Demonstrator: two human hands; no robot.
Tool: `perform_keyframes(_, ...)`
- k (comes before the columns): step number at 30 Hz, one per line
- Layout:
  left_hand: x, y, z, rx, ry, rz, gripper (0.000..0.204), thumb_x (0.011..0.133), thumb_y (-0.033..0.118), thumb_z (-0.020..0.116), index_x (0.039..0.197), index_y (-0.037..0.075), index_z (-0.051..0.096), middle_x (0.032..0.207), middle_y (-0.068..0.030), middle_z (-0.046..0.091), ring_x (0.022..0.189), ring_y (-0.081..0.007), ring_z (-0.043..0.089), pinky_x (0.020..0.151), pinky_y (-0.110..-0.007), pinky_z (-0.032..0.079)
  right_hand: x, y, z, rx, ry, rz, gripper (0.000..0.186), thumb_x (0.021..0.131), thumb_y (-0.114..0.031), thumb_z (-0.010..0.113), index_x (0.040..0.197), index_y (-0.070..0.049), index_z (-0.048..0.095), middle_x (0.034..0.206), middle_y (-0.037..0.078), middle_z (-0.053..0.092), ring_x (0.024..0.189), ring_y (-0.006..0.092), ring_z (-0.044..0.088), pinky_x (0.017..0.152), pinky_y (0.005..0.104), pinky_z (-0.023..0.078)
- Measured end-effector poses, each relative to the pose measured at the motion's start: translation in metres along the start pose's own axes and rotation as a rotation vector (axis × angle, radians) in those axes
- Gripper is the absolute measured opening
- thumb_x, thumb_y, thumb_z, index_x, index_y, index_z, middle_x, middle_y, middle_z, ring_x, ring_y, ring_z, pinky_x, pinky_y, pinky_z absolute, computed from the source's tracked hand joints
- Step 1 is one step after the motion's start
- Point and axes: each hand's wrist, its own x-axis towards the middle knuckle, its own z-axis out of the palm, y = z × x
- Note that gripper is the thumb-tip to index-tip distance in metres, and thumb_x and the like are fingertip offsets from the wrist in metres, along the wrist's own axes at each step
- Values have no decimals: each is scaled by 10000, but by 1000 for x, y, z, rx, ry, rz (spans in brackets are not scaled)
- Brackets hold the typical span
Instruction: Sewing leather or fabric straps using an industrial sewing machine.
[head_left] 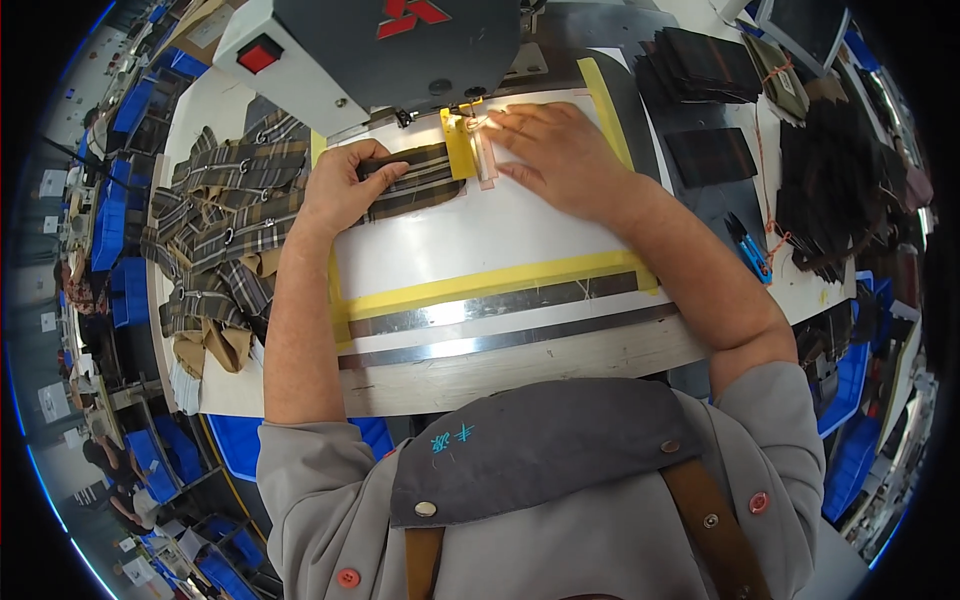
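My left hand point(345, 183) is closed on a strip of dark plaid fabric point(425, 178), its thumb lying on top. The strip's right end reaches a yellow guide plate point(458, 148) beneath the head of a sewing machine point(400, 45). On the other side of the plate, my right hand point(560, 150) rests with fingers stretched toward the lit needle area and thumb apart. No held thing shows in it. A small pinkish strip point(488, 170) lies between the plate and my right thumb. White sheeting point(470, 240) edged with yellow tape point(490, 280) covers the work surface.
Left of my forearm lies a heap of plaid pieces with metal rings point(230, 200). At right are stacked dark fabric pieces point(705, 65), a single dark piece point(712, 157), blue thread snips point(748, 248) and a dark bundle point(835, 180). Blue bins point(235, 445) sit below the table edge.
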Motion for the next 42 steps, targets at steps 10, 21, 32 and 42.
perform_keyframes(10, 15, 19, 13, 100, 71, 28, 283, 860, 339, 839, 947, 77, 775, 687, -56, 703, 578, -133, 593, 586, -325, 466, -5, -4, -11, 129, 39, 99, 387, 930, -241, 715, 1285, -94, 673, 1250, 60, 682, 1193, 260, 607, 1029, 402, 446)
perform_keyframes(21, 19, 22, 14, 229, 130, 65, 368, 845, 423, 848, 969, 82, 786, 639, -61, 697, 504, -146, 596, 516, -318, 462, -1, -10, -1, 166, -45, 22, 307, 939, -348, 712, 1158, -137, 756, 1314, 41, 676, 1249, 236, 572, 1047, 441, 419)
perform_keyframes(32, 18, 15, 15, 201, 119, 109, 340, 836, 374, 860, 958, 70, 770, 639, -74, 684, 504, -170, 579, 525, -343, 438, 1, -5, 1, 204, -10, 20, 293, 946, -420, 696, 1069, -177, 804, 1236, -4, 711, 1205, 217, 581, 1054, 428, 422)
perform_keyframes(42, 4, 26, 37, 399, 188, 495, 298, 804, 189, 825, 1094, 126, 793, 1294, 51, 697, 1162, -191, 583, 971, -396, 375, -2, -1, -2, 214, -53, 53, 269, 927, -345, 733, 1112, -156, 781, 1289, 2, 688, 1242, 232, 571, 1078, 442, 416)
